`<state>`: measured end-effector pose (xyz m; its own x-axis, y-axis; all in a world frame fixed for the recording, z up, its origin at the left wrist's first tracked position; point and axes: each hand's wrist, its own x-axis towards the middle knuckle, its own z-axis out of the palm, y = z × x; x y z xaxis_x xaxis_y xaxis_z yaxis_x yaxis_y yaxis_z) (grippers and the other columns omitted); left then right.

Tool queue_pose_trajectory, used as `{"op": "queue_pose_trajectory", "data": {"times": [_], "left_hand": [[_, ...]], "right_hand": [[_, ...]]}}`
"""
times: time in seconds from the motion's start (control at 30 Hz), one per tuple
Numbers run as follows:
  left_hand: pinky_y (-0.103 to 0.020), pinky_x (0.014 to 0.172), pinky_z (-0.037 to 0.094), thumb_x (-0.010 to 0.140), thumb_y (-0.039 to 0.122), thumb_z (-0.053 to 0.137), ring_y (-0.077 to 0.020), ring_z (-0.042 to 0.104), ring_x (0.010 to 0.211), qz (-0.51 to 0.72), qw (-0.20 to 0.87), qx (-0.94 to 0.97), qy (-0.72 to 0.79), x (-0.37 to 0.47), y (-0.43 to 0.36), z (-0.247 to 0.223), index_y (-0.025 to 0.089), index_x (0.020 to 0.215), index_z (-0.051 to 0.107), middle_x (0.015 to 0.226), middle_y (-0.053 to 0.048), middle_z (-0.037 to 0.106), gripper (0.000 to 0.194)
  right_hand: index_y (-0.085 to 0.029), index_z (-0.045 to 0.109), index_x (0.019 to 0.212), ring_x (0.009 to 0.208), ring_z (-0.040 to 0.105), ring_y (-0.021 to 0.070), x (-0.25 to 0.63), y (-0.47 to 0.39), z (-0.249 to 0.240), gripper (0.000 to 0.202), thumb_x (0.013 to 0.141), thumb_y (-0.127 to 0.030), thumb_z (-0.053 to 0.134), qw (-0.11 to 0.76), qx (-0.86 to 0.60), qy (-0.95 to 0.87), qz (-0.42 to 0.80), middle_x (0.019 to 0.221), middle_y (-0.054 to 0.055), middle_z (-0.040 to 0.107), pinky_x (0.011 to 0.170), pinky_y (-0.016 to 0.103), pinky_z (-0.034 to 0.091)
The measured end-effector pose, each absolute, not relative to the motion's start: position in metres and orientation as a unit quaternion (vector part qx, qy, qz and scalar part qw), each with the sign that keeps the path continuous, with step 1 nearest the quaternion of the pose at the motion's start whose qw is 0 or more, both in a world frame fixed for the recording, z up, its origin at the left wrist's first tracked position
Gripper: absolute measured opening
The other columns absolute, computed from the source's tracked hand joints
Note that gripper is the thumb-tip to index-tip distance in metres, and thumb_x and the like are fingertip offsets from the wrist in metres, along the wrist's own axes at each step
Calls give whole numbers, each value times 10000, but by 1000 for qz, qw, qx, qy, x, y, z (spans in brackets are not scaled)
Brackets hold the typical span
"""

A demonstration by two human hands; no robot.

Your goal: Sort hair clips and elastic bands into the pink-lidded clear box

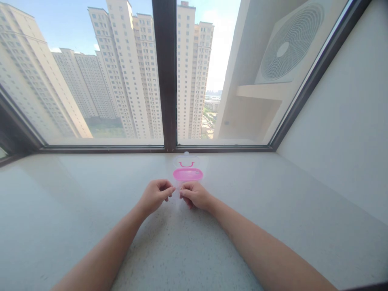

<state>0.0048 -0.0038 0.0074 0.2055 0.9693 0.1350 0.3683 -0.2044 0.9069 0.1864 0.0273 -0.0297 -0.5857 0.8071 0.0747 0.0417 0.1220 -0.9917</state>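
My left hand (157, 195) and my right hand (195, 195) are close together, just in front of a small pink oval case (188, 175). Each has its thumb and fingertips pinched together. Something thin, pale and see-through seems to span the narrow gap between the fingertips, but it is too small and faint to name. The case lies open on the sill. Its clear lid (186, 161), marked with a pink smile-shaped curve, is folded back toward the window. Inside the case, near its right end, is a small pale round spot I cannot identify.
A pale speckled windowsill (188, 250) extends under both arms. The dark window frame (165, 72) rises behind the case, and a white wall (339, 121) stands on the right. Outside are tall buildings (124, 60) and an air-conditioner unit (287, 44).
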Motion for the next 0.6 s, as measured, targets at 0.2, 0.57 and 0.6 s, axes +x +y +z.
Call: {"op": "queue_pose_trajectory", "data": {"times": [0.2,0.57,0.6], "left_hand": [[-213,487,382,749,318,592,-109,503,487,391,381,674,498,5,-3,8,139,594,583,529,10,551,237],[-210,480,369,744,312,607,-107,504,492,405,389,658,502,4,-4,8,136,605,593,536,5,565,226],[-210,478,370,746,317,607,-108,507,494,405,390,657,502,4,-4,9,135,617,599,545,3,571,224]], "right_hand": [[-153,534,663,320,407,73,187,28,-32,140,765,-243,505,327,-315,-672,585,437,-57,470,320,180,334],[-148,537,667,321,410,69,187,28,-31,145,771,-244,506,330,-308,-672,587,435,-61,472,317,175,329],[-147,538,671,324,414,68,187,27,-30,146,774,-246,505,330,-309,-672,587,437,-61,474,320,174,331]]}}
